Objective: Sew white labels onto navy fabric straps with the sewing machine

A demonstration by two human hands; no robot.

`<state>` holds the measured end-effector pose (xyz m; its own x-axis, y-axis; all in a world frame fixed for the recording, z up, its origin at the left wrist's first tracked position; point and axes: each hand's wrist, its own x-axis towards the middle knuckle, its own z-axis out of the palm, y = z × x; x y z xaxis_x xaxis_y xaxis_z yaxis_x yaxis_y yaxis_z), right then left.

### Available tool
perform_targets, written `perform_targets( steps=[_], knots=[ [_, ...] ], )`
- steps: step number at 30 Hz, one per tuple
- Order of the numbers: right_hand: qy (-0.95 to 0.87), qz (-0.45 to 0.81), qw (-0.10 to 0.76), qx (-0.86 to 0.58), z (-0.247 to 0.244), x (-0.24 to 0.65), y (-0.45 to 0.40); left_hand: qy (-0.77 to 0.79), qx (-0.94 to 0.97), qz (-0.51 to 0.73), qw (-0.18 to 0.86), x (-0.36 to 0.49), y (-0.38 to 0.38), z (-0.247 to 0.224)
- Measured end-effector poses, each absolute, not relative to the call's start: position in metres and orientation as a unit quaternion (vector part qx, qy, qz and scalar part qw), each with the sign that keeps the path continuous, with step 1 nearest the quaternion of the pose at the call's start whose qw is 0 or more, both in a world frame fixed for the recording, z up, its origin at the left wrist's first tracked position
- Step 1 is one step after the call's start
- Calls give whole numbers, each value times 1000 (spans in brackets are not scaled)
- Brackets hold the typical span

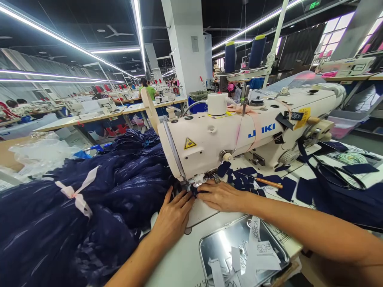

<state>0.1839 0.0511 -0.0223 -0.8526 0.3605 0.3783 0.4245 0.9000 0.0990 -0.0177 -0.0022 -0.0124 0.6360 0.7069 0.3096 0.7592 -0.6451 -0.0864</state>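
Note:
At the sewing machine [209, 135], my left hand [173, 213] lies with its fingers stretched and spread, the tips on a small dark piece of fabric [194, 191] under the presser foot area. My right hand [223, 196] rests flat on the machine bed from the other side, fingertips touching the same dark piece close to the needle. Both hands look open and press down rather than grip. The needle tip and most of the dark piece are hidden by fingers and the machine head. Behind my right hand lie small navy fabric patches [289, 188].
A large heap of navy garments [119, 199], with a white tied strip [74, 193], fills the left side. A metal tray [206, 251] holds printed white labels [263, 255] in front. A wooden-handled tool [269, 183] lies among the patches. Thread cones [229, 57] stand above the machine.

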Motion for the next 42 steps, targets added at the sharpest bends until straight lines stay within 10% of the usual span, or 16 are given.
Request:
perform_targets(
  steps=[42],
  knots=[
    [-963, -152, 98, -197, -14, 196, 55, -511, -822, -56, 245, -7, 26, -2]
  ],
)
